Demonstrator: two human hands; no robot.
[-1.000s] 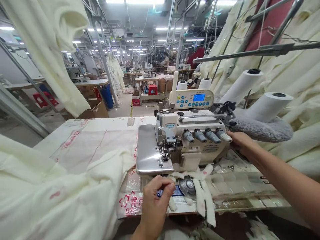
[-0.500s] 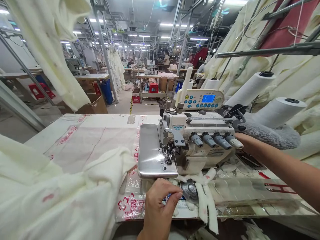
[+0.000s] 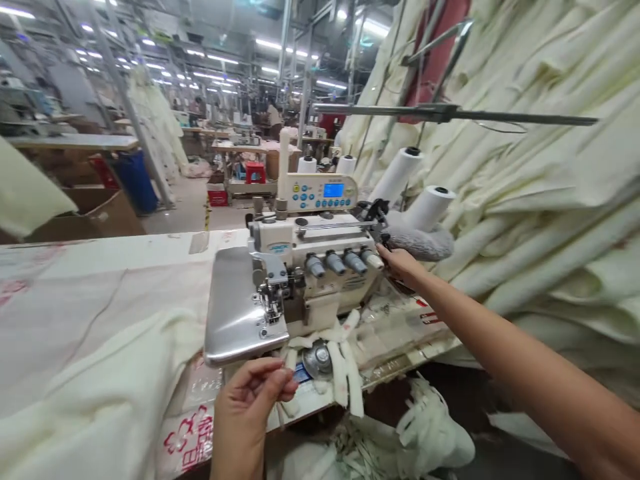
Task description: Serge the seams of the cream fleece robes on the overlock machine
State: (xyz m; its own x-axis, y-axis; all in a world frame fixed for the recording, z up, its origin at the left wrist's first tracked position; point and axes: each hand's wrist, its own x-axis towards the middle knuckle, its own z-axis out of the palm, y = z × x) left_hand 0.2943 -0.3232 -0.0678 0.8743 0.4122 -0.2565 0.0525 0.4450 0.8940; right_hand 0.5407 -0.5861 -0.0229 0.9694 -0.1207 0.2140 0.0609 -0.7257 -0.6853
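A cream overlock sewing machine (image 3: 310, 267) stands on the table with a shiny metal plate (image 3: 235, 313) at its left. My left hand (image 3: 250, 403) is at the table's front edge, just below the plate, fingers pinched together, apparently on a thin thread I can barely see. My right hand (image 3: 400, 263) reaches to the machine's right end, beside the tension knobs (image 3: 345, 262); its fingers are hidden behind the machine. Cream fabric (image 3: 75, 393) lies piled at the left.
White thread cones (image 3: 425, 207) stand behind the machine, under a control panel (image 3: 320, 192). Cream cloth hangs in a mass at the right (image 3: 525, 200). Fabric offcuts (image 3: 345, 373) drape over the front edge and heap on the floor below. Other workstations lie beyond.
The view has swung to the right, so the machine sits further left in the picture. My left hand stays pinched near the front edge; my right hand stays at the machine's right end.
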